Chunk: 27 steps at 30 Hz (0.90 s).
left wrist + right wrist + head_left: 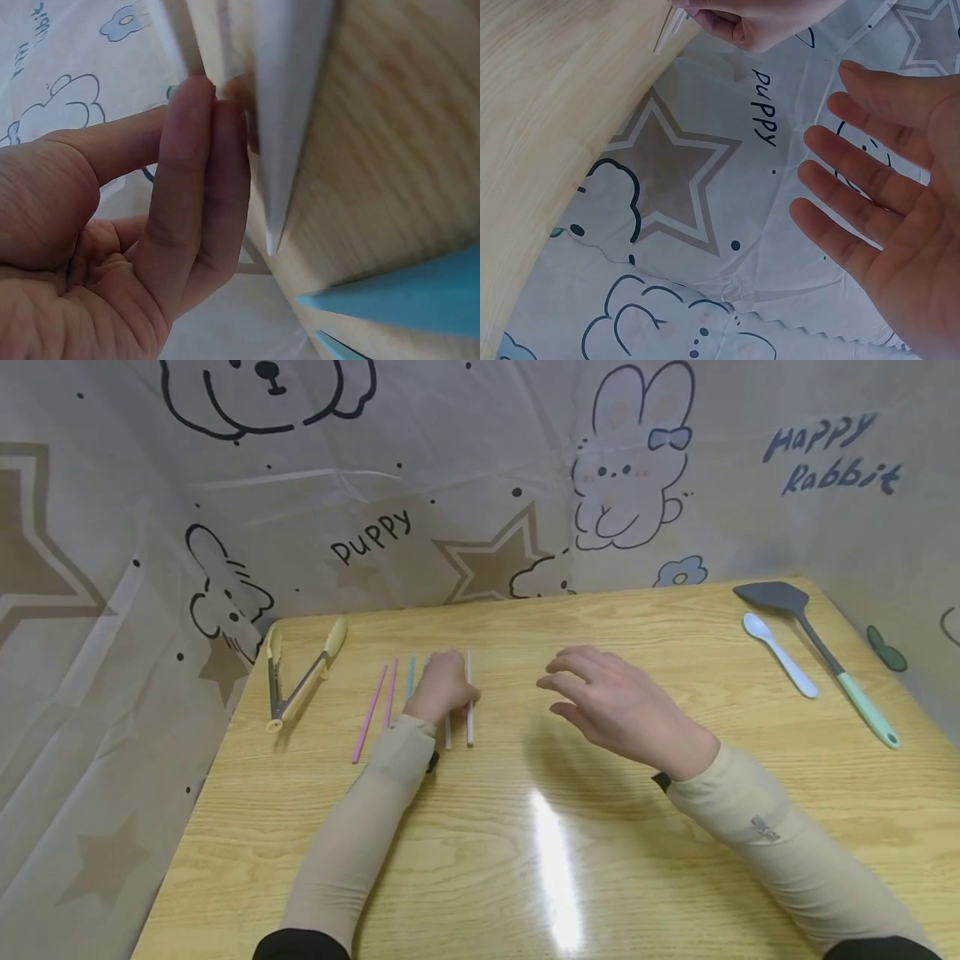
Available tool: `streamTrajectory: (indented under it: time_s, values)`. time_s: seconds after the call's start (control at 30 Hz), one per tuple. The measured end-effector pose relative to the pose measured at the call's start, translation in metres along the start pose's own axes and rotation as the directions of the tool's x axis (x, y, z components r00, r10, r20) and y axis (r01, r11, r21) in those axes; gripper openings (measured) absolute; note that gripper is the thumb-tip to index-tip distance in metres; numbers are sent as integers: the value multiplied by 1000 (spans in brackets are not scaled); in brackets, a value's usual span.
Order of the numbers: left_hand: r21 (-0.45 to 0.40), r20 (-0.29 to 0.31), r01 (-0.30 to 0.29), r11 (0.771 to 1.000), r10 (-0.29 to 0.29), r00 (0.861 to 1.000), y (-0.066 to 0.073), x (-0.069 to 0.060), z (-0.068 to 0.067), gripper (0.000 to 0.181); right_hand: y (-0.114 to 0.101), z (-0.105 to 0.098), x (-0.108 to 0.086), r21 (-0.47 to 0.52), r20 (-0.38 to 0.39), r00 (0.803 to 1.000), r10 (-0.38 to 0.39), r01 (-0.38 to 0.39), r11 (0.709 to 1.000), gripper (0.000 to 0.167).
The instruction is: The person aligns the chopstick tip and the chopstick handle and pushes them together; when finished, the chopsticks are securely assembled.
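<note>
My left hand [444,685] is over a row of thin straws, its fingertips pinching the rightmost white straw [470,727], which still lies along the table. In the left wrist view the fingertips meet at this straw [180,37], and another white straw [289,112] crosses close to the camera. Left of the hand are a pink straw [369,714], a second pink one [391,693] and a blue straw [410,677]. The hand partly covers others. My right hand [622,706] hovers above the table, fingers spread and slightly bent, holding nothing; the right wrist view shows its bare palm [922,277].
Tongs [300,685] lie spread at the back left of the wooden table [465,860]. At the right are a light blue spoon [780,656] and a grey spatula [821,647] with a green handle. A printed cloth [465,468] hangs behind and along the sides.
</note>
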<state>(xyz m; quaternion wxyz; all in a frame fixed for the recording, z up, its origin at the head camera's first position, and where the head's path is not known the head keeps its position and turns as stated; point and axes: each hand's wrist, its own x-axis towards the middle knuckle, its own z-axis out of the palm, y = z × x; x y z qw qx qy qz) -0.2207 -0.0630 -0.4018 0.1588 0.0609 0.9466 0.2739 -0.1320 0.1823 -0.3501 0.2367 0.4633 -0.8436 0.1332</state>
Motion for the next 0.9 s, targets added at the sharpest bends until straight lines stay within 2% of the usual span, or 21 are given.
streamTrajectory:
  time_s: [0.17,0.43,0.57,0.63,0.77,0.83,0.9]
  values:
    - [-43,-2,24,999,-24,1000,-1,1,2,19,0,1,0,0,-4,1000,2,-2,1000,36]
    - [-40,-2,45,998,-45,999,-1,0,2,19,-1,1,0,10,2,1000,7,-7,1000,34]
    - [-20,-6,34,999,-34,999,-1,-3,2,18,-1,1,-1,19,3,1000,9,-9,1000,35]
    - [-4,-17,18,1000,-18,1000,-1,-6,1,22,-1,1,-1,18,1,1000,8,-8,1000,35]
    - [63,-79,-51,997,56,995,4,-13,-7,44,1,-1,0,13,-13,1000,11,-11,1000,36]
    - [120,-126,-97,988,112,986,9,-18,-13,50,3,-2,1,12,-22,1000,18,-18,1000,37]
    - [151,-165,-127,980,152,975,14,-25,-20,48,6,-2,3,15,-28,999,31,-31,999,39]
